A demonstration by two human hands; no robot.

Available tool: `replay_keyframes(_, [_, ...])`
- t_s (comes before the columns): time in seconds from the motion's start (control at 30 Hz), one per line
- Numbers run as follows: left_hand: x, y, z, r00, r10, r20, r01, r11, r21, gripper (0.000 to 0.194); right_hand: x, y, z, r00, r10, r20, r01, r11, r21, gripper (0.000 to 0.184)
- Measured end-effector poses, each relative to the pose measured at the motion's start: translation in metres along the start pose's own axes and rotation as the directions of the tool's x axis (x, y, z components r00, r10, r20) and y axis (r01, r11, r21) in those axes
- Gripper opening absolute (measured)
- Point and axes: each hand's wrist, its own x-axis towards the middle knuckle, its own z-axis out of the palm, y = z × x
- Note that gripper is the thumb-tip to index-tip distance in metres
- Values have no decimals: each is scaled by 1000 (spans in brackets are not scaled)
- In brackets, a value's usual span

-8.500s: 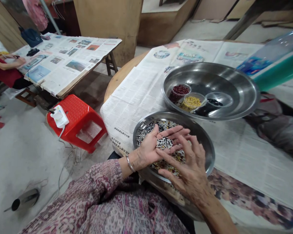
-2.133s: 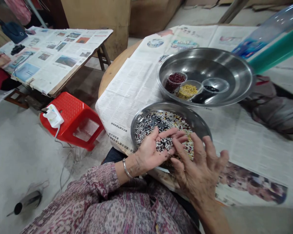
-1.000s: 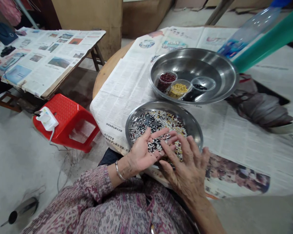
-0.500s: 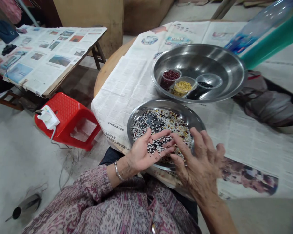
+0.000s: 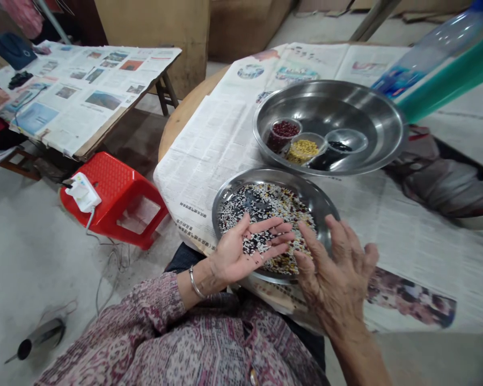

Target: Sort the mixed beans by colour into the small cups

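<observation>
My left hand (image 5: 241,249) is palm up over the near side of a steel dish (image 5: 326,206), its fingers stretched out. A small heap of black and white grains (image 5: 256,244) lies on the palm. Beneath, the dish bears a spread of mixed grains (image 5: 282,201), white, black, yellow and dark red. To the right, my right hand (image 5: 338,268) hovers over the dish's edge with fingers bent and apart; its thumb and index finger are separated, close to the left fingertips. I see nothing between them.
Behind the dish, a larger steel basin (image 5: 370,110) holds cups of red beans (image 5: 285,128), yellow grains (image 5: 304,149) and black beans (image 5: 340,146). A plastic bottle (image 5: 430,51) and grey bag (image 5: 446,174) are right. A red stool (image 5: 112,187) carries a power strip (image 5: 82,193).
My right hand has shifted slightly to the right, away from the left fingertips. The left hand stays palm up with grains on it. The view has tilted a little.
</observation>
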Motion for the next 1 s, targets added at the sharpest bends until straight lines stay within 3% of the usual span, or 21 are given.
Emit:
replay_keyframes(0.1, [0,2,5,1000,0,5,1,999,-40,57,-4,-2,-2,999,43,-28,-40,995,89,53])
replay_keyframes(0.23, [4,8,14,990,0,138,21,989,-147,52,-8,-1,-3,994,64,-86,-46,978,202,51])
replay_keyframes(0.33, [11,11,21,992,3,128,20,983,-183,51,-5,0,-3,992,67,-108,-40,971,236,51])
replay_keyframes(0.43, [19,11,26,992,66,109,-48,986,-161,51,0,2,-1,991,77,-107,-48,965,256,49])
replay_keyframes(0.63, [26,10,31,973,93,210,-72,992,-106,51,8,5,0,989,116,-90,-83,945,315,45])
replay_keyframes(0.8, [31,13,31,972,110,207,-99,993,-63,56,15,-5,-7,967,135,-217,-74,961,265,48])
replay_keyframes(0.9, [34,13,31,972,91,215,-83,995,-49,58,22,-17,-12,966,62,-252,-10,980,200,56])
replay_keyframes(1.0, [36,12,31,968,68,240,-68,998,-12,62,31,-28,-14,984,-68,-166,91,986,138,65])
